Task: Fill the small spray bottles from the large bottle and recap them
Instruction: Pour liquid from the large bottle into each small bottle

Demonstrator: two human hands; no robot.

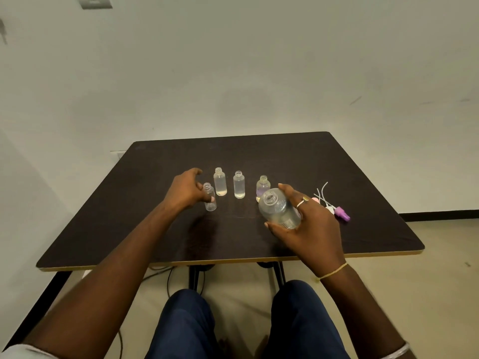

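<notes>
Several small clear bottles stand uncapped on the dark table (145, 177). My left hand (185, 190) holds the nearest small bottle (209, 198), thumb across its front, upright on the table. Behind it stand a second bottle (220, 182), a third bottle (239, 184) and a short round bottle (262, 186) with a purple tint at its base. My right hand (308, 218) grips the large clear bottle (278, 209), uncapped and tilted with its mouth toward the left, just above the table.
Spray caps with thin dip tubes (324, 193) lie to the right of my right hand, one of them purple (342, 214). The table's front edge runs close to my knees. Cables hang under the table. A pale wall stands behind.
</notes>
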